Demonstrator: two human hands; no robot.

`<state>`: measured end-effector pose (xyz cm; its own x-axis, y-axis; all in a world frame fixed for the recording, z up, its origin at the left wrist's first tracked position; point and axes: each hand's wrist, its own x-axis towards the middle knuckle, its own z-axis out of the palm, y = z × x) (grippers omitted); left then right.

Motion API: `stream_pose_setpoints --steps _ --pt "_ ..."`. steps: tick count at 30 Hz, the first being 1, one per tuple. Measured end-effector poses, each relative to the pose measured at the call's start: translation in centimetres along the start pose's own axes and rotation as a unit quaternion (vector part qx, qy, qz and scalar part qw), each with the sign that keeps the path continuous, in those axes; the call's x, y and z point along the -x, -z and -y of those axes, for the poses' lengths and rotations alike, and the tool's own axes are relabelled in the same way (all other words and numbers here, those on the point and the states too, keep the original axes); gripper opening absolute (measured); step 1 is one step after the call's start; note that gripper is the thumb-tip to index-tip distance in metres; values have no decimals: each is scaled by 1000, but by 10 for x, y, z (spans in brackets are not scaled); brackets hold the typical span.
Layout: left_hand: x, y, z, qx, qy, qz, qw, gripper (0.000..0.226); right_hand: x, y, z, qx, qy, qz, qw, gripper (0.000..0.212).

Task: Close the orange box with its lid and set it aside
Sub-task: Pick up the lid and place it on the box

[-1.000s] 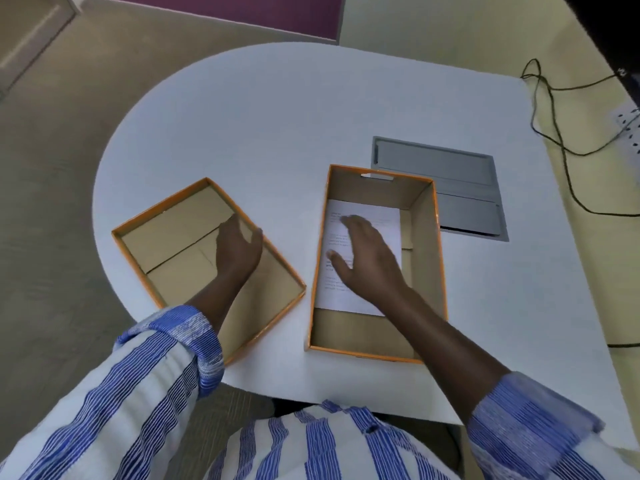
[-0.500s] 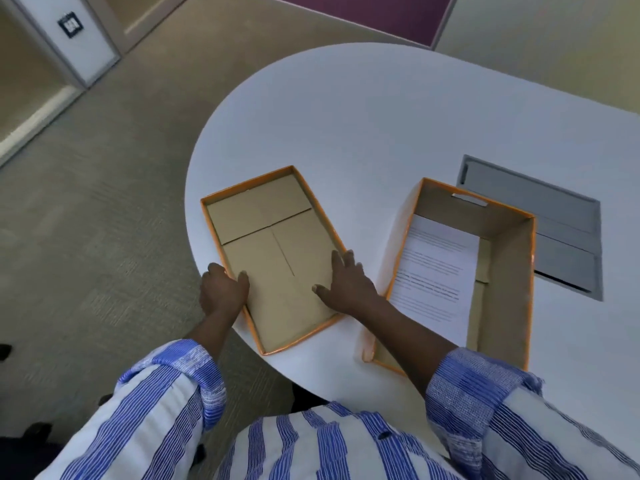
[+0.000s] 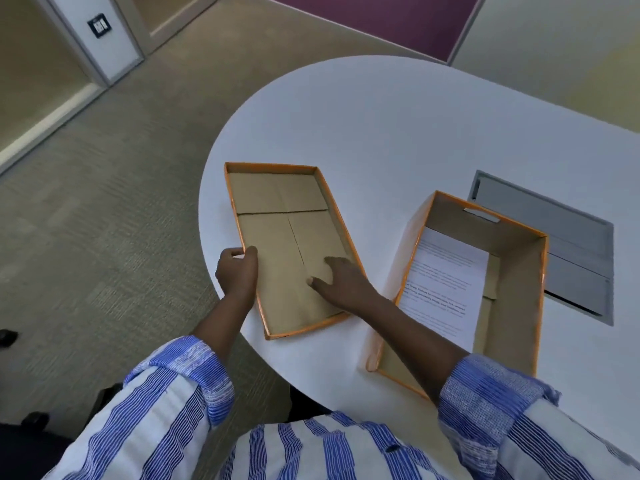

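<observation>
The orange lid lies upside down on the white table, its brown cardboard inside facing up. My left hand grips the lid's left rim, thumb inside and fingers outside. My right hand rests on the lid's inner floor against its right rim, fingers spread. The open orange box stands to the right of the lid, with a printed white sheet lying inside it. My right forearm crosses over the box's near left corner.
A grey metal cable hatch is set into the table just beyond the box. The table's curved edge runs close to the lid's left side, with carpet floor below. A dark chair part shows at bottom left.
My right hand left the sheet in the box and came over to the lid. My left hand shifted from the lid's inside to its left rim. The lid has turned to lie more lengthwise.
</observation>
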<state>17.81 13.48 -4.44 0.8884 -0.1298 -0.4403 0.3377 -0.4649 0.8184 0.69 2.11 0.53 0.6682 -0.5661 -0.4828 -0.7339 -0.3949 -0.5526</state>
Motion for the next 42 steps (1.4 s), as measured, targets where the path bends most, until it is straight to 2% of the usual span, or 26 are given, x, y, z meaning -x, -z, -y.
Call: stream_pose_setpoints --steps 3,5,9,13,17,21,25,28,30,32,33,38,40,42 --pt "16 -13 -35 38 -49 13 998 24 9 8 34 -79 66 -37 994 43" --pt "31 -24 -60 41 -96 33 994 35 15 15 51 -111 86 -70 988 31" --pt "61 -45 -99 80 -121 108 983 53 21 38 52 -136 87 -169 972 26" --pt "78 -62 -112 99 -130 177 971 55 30 69 34 -183 70 -204 959 17" --pt "84 -81 -98 34 -136 175 975 43 51 108 14 -324 39 -198 924 22" --pt "83 -89 -72 -41 -78 156 984 51 85 142 -18 -475 49 -164 863 24" --pt "89 -100 -64 -5 -19 258 966 42 124 156 -65 -579 49 -149 800 35" --pt "106 -116 -68 1 4 302 953 34 150 154 -103 -610 31 -165 775 39" --pt "121 -129 -72 -22 -23 292 956 37 167 151 -123 -561 -9 -210 801 32" --pt "136 -144 -72 -63 -72 282 955 48 181 146 -141 -439 -70 -277 852 26" --pt "143 -151 -71 -85 -95 282 951 53 187 142 -151 -393 -90 -303 863 25" --pt "172 -179 -61 -169 -144 299 928 50 204 124 -198 -332 -146 -338 868 21" --pt "180 -186 -58 -186 -154 299 923 49 209 118 -211 -344 -155 -332 865 18" --pt "187 -191 -56 -205 -163 306 915 52 213 111 -221 -403 -168 -313 843 17"
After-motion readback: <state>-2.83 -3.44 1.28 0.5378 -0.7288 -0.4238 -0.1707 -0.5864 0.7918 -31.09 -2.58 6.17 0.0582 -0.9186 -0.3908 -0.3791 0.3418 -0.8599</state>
